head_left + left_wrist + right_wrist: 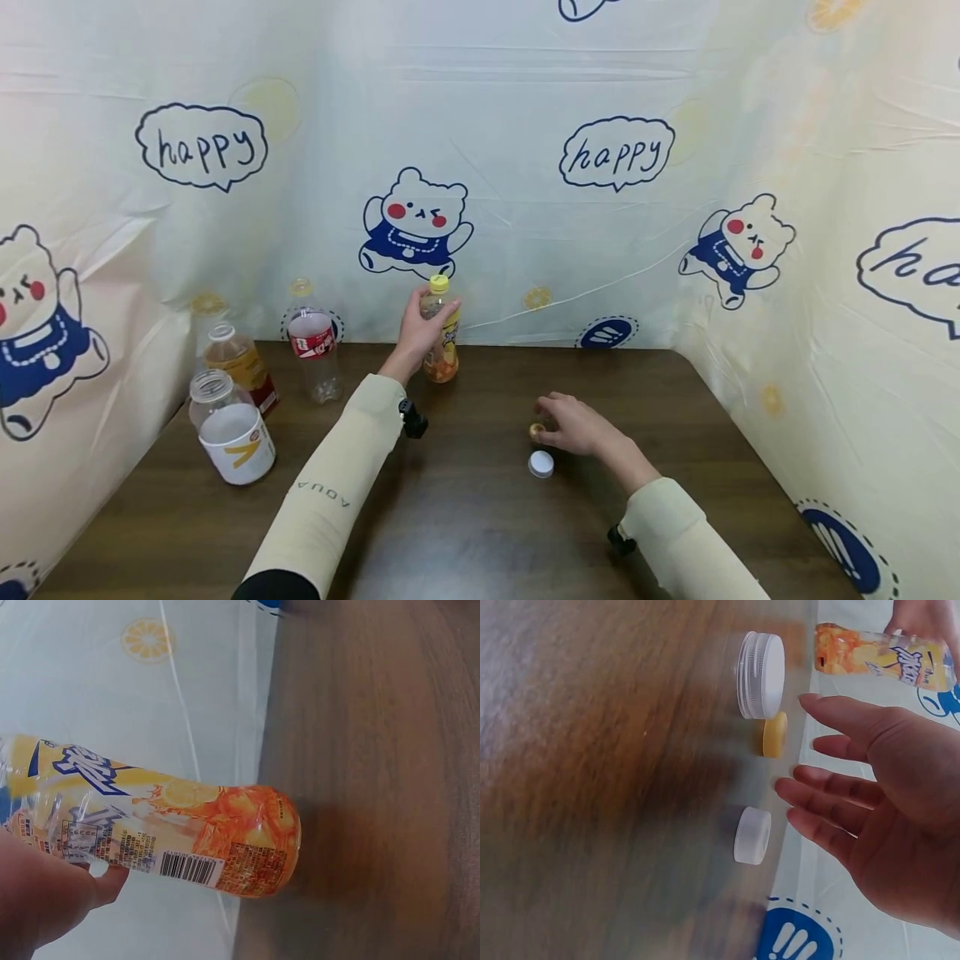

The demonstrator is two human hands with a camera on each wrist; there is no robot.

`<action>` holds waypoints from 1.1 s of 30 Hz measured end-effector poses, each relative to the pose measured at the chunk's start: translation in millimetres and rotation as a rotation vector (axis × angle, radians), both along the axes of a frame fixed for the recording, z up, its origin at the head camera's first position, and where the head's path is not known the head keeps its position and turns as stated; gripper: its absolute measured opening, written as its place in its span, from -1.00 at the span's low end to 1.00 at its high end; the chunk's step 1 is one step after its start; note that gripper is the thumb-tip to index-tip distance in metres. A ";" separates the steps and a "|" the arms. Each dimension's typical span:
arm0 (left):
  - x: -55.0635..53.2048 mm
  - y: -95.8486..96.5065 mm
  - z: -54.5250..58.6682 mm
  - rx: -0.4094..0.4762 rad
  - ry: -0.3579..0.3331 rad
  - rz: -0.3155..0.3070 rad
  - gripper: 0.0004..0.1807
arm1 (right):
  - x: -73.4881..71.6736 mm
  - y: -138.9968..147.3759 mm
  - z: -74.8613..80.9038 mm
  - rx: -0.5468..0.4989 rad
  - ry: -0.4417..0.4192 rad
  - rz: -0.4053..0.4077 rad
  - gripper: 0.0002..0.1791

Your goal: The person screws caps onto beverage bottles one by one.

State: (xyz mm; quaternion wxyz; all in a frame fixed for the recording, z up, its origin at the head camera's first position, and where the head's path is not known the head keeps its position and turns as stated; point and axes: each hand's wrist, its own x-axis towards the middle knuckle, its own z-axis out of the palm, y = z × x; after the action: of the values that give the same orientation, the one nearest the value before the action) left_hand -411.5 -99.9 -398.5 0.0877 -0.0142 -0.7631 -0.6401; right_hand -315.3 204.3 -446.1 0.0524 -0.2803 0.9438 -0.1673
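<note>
My left hand [422,329] grips a clear plastic drink bottle [441,365] with a yellow cap, held upright near the table's far edge. Its yellow and orange label [180,817] shows in the left wrist view; whether the base touches the table I cannot tell. Over the table to the right, my right hand [581,423] holds nothing, its fingers relaxed and spread apart in the right wrist view. Near its fingertips lie a yellow cap [775,735], a wide white lid [769,675] and a smaller white cap [752,835], which the hand hides in the head view.
Uncapped on the left stand a wide-mouthed jar [238,446] with a white label and, behind it, a bottle with an orange-brown label [251,367]. A clear bottle with a red label [313,342] stands farther back. Printed cloth [510,242] hangs around the dark wooden table [465,517].
</note>
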 end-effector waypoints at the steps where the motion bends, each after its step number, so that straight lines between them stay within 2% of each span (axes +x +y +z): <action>1: -0.5 0.6 -2.5 -0.002 -0.005 0.006 -0.12 | 0.1 0.2 -0.6 -0.002 0.004 0.005 -0.64; 8: -2.4 -0.5 -13.1 -0.002 -0.037 0.009 -0.08 | -0.1 1.6 1.0 -0.017 -0.016 0.009 -0.61; 12: 1.5 -4.4 -9.2 -0.034 -0.013 -0.011 -0.06 | -0.8 2.7 1.6 -0.020 -0.031 0.007 -0.61; 15: 7.1 -8.4 -2.5 -0.068 0.037 -0.017 -0.02 | -1.1 2.5 0.3 -0.023 -0.030 0.024 -0.62; 19: 17.4 -16.8 9.8 -0.124 0.121 0.006 0.03 | -1.7 2.2 0.2 -0.016 -0.017 0.050 -0.63; 24: 34.9 -32.8 23.1 -0.182 0.189 0.035 -0.08 | -3.6 -0.5 2.6 -0.014 -0.015 0.063 -0.63; 28: 47.0 -43.6 25.3 -0.246 0.239 0.063 -0.14 | -3.9 -2.1 2.0 -0.006 -0.024 0.077 -0.64; 33: 63.8 -55.9 24.5 -0.380 0.320 0.131 -0.24 | -4.0 -2.7 -1.2 0.014 0.000 0.128 -0.65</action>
State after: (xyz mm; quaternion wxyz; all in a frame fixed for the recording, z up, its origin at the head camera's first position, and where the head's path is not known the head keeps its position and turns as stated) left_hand -347.7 -155.8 -374.0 0.2443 -0.0823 -0.8455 -0.4676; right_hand -319.3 201.6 -447.3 0.0652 -0.3399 0.9250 -0.1572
